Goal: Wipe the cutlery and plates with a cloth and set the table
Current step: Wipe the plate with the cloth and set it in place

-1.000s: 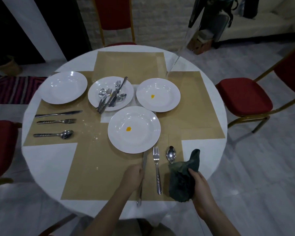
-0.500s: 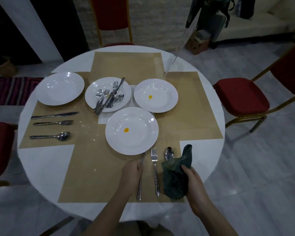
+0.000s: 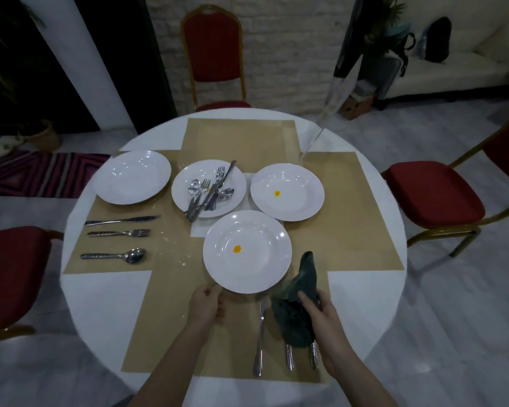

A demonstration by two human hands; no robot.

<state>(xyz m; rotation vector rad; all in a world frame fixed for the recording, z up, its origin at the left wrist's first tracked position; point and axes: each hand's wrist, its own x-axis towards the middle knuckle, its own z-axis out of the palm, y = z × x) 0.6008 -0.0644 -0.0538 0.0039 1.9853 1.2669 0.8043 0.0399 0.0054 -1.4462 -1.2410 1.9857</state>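
The left hand gripped the near-left rim of the nearest plate, fingers curled at its edge; a small orange spot sat in the plate's well. The right hand held a dark green cloth, fingers wrapped round its bunched middle, one end standing up beside the plate's right rim. The cloth covered the upper parts of two pieces of cutlery, whose handles showed below it, with a knife lying just left of them, all near the table's near edge.

Farther off, a plate with an orange spot lay on the right, a middle plate carried a heap of forks, spoons and a knife, and a clean plate sat on the far left. Nearer than that plate, a knife, a fork and a spoon lay in parallel on the brown mat over the round white table.
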